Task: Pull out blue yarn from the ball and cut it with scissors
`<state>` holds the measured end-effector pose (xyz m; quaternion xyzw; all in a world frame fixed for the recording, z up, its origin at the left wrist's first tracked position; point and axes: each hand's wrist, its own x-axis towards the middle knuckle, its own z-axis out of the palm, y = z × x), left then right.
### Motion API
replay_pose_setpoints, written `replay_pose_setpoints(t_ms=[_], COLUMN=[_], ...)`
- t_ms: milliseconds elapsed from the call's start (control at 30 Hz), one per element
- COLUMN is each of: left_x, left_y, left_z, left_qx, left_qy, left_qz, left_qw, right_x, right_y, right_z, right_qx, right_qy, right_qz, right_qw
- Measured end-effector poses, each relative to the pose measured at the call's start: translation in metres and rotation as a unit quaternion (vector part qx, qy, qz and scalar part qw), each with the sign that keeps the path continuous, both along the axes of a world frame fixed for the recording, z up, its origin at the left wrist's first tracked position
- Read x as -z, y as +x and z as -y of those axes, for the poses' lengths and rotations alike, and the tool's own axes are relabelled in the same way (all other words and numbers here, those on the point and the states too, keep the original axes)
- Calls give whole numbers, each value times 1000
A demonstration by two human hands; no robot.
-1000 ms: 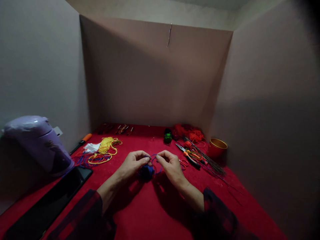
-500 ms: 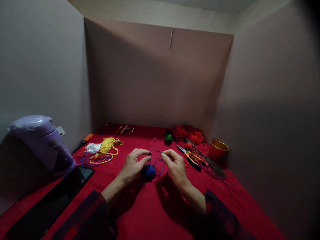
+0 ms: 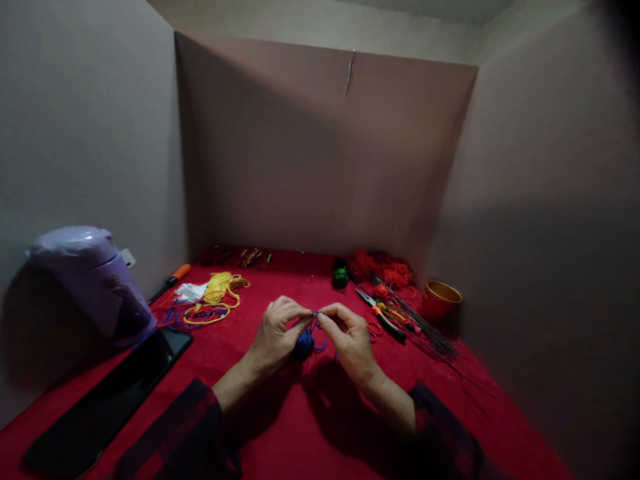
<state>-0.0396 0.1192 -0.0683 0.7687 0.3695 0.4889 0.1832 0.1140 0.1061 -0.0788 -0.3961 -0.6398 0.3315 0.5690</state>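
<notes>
My left hand (image 3: 277, 333) and my right hand (image 3: 350, 337) meet fingertip to fingertip above the red tabletop (image 3: 310, 427). Both pinch a thin blue cord (image 3: 315, 313) between thumb and forefinger. The cord runs down to a small ball of blue yarn (image 3: 304, 344) that lies on the cloth between the two hands, partly hidden by my left fingers. A loose blue loop trails to the right of the ball.
A purple kettle (image 3: 95, 283) stands at the left beside a black tray (image 3: 105, 400). Yellow cord (image 3: 215, 300) lies behind it. At the back right are a green yarn ball (image 3: 341, 275), orange yarn (image 3: 390, 270), pliers (image 3: 383, 317), thin wires (image 3: 425, 330) and a red cup (image 3: 440, 300). Cardboard walls enclose the table.
My hands, held a little apart half a second ago, have come together until the fingertips touch over the blue ball. The view has shifted slightly to the left.
</notes>
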Motion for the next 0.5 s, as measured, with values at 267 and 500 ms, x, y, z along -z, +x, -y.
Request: replay_pose_setpoints(t_ms=[267,500], left_x=[1,2], left_y=[2,1], left_z=[1,4], left_qx=[34,52], left_qy=[-60,-207], left_qz=[36,39], left_qw=[997,976], right_x=[-4,-9], right_y=[1,4], right_z=[1,-2], right_qx=[-21,21], right_qy=[-10,-46], right_qz=[-47,-116], right_qw=[999,992])
